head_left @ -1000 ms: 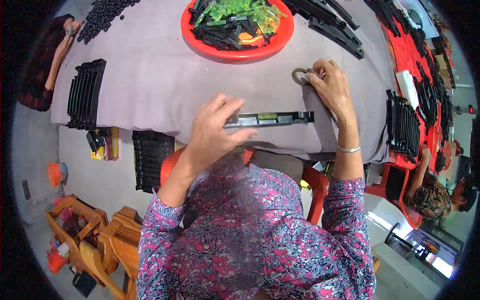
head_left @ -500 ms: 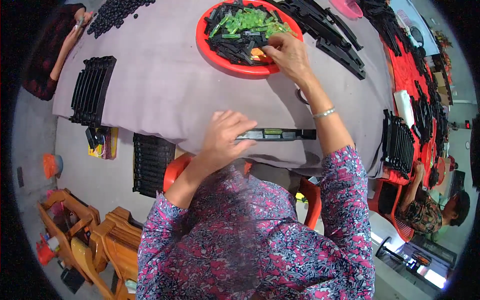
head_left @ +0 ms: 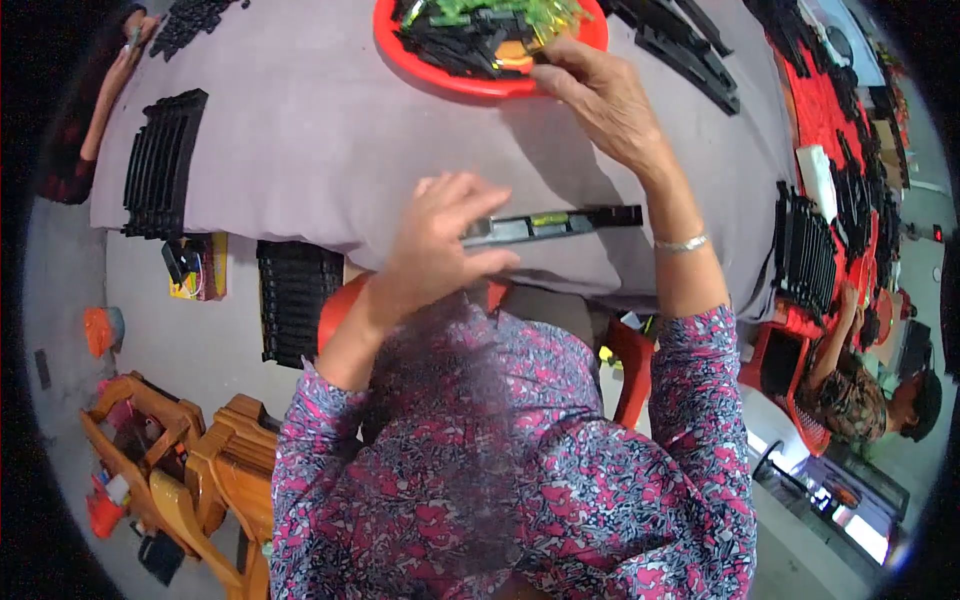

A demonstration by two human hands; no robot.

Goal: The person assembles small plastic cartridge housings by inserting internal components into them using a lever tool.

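Note:
My left hand [head_left: 440,240] holds the left end of a long black bar with grey and green inserts [head_left: 560,222], which lies flat on the purple-grey cloth [head_left: 300,130] near the table's front edge. My right hand [head_left: 600,95] reaches over the rim of a red round tray [head_left: 450,80] that holds black and green small parts and one orange piece. Its fingertips touch the parts in the tray; whether they grip one is hidden. A silver bracelet is on that wrist.
Stacks of black ribbed parts lie at the table's left [head_left: 160,160], below its front edge [head_left: 295,300] and at the right [head_left: 805,255]. More black strips [head_left: 680,40] sit behind the tray. Another person's arm [head_left: 110,80] is far left; another person [head_left: 870,390] sits right. Orange wooden chairs [head_left: 170,460] stand lower left.
My right hand left the small ring at the table's right and moved up and left into the red tray. My left hand stayed on the black bar.

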